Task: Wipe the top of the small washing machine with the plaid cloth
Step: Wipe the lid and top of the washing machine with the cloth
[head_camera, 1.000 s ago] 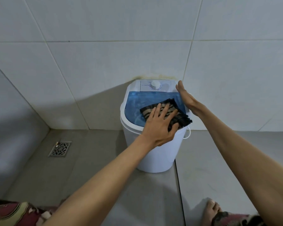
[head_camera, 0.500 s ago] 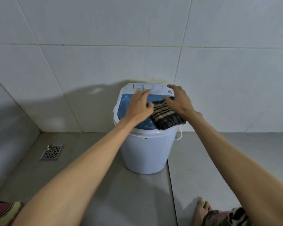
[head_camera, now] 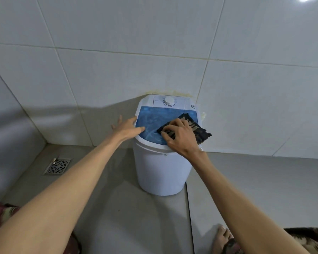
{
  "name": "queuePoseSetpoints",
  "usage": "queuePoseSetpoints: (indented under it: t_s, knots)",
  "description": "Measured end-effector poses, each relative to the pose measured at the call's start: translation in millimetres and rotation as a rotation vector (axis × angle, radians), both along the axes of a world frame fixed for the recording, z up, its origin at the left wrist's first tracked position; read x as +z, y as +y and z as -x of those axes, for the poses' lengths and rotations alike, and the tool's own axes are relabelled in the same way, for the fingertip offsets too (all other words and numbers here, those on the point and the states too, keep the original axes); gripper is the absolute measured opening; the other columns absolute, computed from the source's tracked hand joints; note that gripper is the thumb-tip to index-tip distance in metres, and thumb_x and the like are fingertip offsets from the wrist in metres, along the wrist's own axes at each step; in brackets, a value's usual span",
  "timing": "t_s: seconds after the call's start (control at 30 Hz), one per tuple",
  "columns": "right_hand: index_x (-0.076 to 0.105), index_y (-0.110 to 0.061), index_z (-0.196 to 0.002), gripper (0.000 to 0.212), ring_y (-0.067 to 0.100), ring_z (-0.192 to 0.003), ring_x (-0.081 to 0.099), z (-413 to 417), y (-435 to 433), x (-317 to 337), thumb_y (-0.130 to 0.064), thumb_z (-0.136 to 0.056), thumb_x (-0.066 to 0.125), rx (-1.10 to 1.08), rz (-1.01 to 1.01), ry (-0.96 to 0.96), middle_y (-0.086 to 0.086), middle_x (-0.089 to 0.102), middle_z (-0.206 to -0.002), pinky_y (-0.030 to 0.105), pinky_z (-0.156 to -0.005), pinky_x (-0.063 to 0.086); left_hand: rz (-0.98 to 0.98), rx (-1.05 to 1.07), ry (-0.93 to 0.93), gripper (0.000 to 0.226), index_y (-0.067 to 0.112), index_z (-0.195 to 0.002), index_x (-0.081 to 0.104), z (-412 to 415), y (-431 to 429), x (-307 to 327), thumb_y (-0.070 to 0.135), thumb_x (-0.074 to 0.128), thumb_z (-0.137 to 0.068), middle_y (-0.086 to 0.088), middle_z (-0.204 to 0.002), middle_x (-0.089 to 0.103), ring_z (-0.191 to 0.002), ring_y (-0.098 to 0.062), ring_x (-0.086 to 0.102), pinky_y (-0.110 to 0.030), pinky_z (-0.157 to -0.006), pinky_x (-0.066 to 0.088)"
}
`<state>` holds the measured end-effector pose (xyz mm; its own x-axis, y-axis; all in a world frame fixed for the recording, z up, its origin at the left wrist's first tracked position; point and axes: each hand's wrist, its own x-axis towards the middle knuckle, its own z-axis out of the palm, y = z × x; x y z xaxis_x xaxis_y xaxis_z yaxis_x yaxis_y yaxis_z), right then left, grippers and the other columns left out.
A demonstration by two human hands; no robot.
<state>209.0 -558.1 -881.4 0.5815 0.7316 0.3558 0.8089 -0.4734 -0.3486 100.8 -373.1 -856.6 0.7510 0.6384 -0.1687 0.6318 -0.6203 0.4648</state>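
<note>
Plaid cloth (head_camera: 196, 128) lies folded on the right half of the blue lid (head_camera: 151, 120), far-right corner overhanging the rim of the small washing machine (head_camera: 161, 173). Right hand (head_camera: 179, 137) sits palm-down on the cloth's near-left portion, fingers (head_camera: 168, 127) curled and spread narrow, tips pressing the fabric to the lid; no pinch or lift evident. Left hand (head_camera: 128, 126) at the lid's left edge, fingers wide and flat, one fingertip on the blue surface, rest off the machine's left side; holds nothing. Streak marks visible on lid betw. the two hands. White control panel w/ round dial (head_camera: 169, 101) at far side of lid. Machine stands upright on grey floor tile against the white tiled wall (head_camera: 117, 74). Metal floor drain (head_camera: 57, 166) well apart to the left. Bare foot (head_camera: 221, 237) at near right.
</note>
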Motion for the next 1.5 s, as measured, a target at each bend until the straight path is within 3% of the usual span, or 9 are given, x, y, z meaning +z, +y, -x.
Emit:
queuePoseSetpoints:
  t_s: [0.33,0.4,0.5,0.7,0.8,0.9,1.13,1.33,1.5]
  knots:
    - [0.054,-0.016,-0.095,0.031,0.026,-0.107,0.046,-8,-3,-9,-0.044,-0.097,0.039,-0.156,0.017,-0.123,0.005,0.049,-0.107,0.045,-0.101,0.036,-0.046,-0.038,0.053,0.075,0.029,-0.155,0.023,1,6,-5,0.058,0.050,-0.091,-0.006,-0.163,0.017,-0.151,-0.029,-0.008,-0.063,-0.115,-0.004]
    - [0.052,-0.016,-0.111,0.038,0.035,-0.132,0.034,-4,-4,-13,-0.048,-0.094,0.040,-0.332,-0.009,-0.026,0.011,0.047,-0.131,0.052,-0.112,0.022,-0.046,-0.034,0.049,0.074,0.029,-0.153,0.027,-2,8,-6,0.057,0.052,-0.089,-0.006,-0.162,0.021,-0.151,-0.029,-0.006,-0.064,-0.114,-0.004]
    - [0.022,-0.017,-0.153,0.072,0.043,-0.148,0.001,-5,-2,-14,-0.057,-0.095,0.031,-0.494,0.087,0.211,0.017,0.012,-0.162,0.061,-0.115,0.003,-0.070,-0.005,0.079,0.074,0.025,-0.148,0.035,-9,10,-1,0.055,0.057,-0.085,-0.006,-0.157,0.032,-0.151,-0.029,0.007,-0.065,-0.114,0.002]
    - [0.007,-0.010,-0.156,0.084,0.045,-0.138,0.023,-37,11,-1,-0.064,-0.094,0.028,-0.664,0.110,0.404,0.024,0.008,-0.159,0.057,-0.109,0.026,0.102,-0.032,0.014,0.094,0.027,-0.137,0.046,-30,25,-5,0.070,0.069,-0.057,-0.001,-0.140,0.056,-0.129,-0.030,0.049,-0.050,-0.111,0.035]
    - [0.008,-0.007,-0.155,0.085,0.044,-0.136,0.029,-63,17,3,-0.064,-0.095,0.028,-0.675,0.120,0.430,0.026,0.017,-0.156,0.055,-0.108,0.027,-0.004,-0.106,0.082,0.079,0.026,-0.150,0.033,-31,20,0,0.064,0.058,-0.085,-0.004,-0.155,0.037,-0.147,-0.034,0.021,-0.050,-0.119,0.009]
    - [0.010,-0.003,-0.154,0.085,0.045,-0.138,0.027,-85,33,4,-0.062,-0.096,0.027,-0.663,0.139,0.384,0.029,0.018,-0.155,0.054,-0.111,0.025,-0.065,-0.113,0.110,0.086,0.036,-0.154,0.016,-29,24,-10,0.075,0.046,-0.083,0.000,-0.162,0.021,-0.150,-0.033,-0.003,-0.064,-0.112,-0.009]
    - [0.003,0.000,-0.155,0.079,0.044,-0.147,0.007,-125,63,8,-0.056,-0.100,0.018,-0.625,0.189,0.306,0.031,0.006,-0.159,0.055,-0.118,0.008,-0.213,-0.157,0.145,0.093,0.028,-0.156,-0.005,-18,22,-29,0.081,0.020,-0.085,0.003,-0.165,0.005,-0.150,-0.025,-0.012,-0.063,-0.113,-0.013]
    - [0.036,-0.001,-0.140,0.067,0.042,-0.128,0.037,-146,83,15,-0.054,-0.099,0.025,-0.604,0.110,0.285,0.026,0.040,-0.140,0.051,-0.107,0.026,-0.237,-0.170,0.128,0.091,0.029,-0.156,-0.007,-17,23,-33,0.081,0.018,-0.085,0.005,-0.165,0.005,-0.151,-0.025,-0.011,-0.063,-0.113,-0.013]
    - [0.037,0.001,-0.139,0.053,0.039,-0.128,0.043,-146,86,13,-0.034,-0.101,0.039,-0.421,-0.030,0.161,0.024,0.048,-0.139,0.046,-0.110,0.030,-0.216,-0.166,0.110,0.091,0.029,-0.156,-0.008,-19,25,-37,0.080,0.019,-0.085,0.006,-0.165,0.001,-0.151,-0.025,-0.011,-0.064,-0.113,-0.014]
